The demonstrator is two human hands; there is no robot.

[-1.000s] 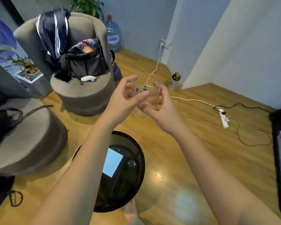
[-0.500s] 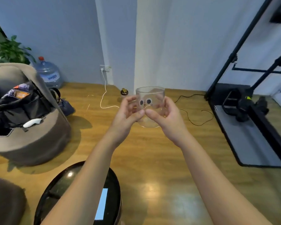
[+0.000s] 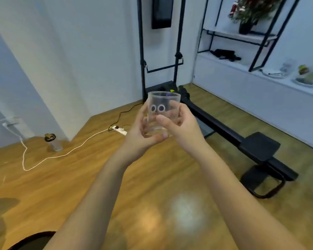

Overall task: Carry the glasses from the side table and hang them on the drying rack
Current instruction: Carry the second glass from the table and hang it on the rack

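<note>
We carry clear glass upright, left hand and right hand both gripping it; drying rack unseen, hanging undone.

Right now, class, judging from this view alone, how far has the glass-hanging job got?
Done: one clear glass with a printed pair of eyes has been picked up. In hand: left hand and right hand hold it upright over the wooden floor. Left: hanging it; no drying rack is clearly identifiable.

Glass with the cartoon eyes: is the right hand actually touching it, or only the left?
Touching. The head view shows the right hand with its thumb pressed across the front of the glass, and the left hand cupping its base.
</note>
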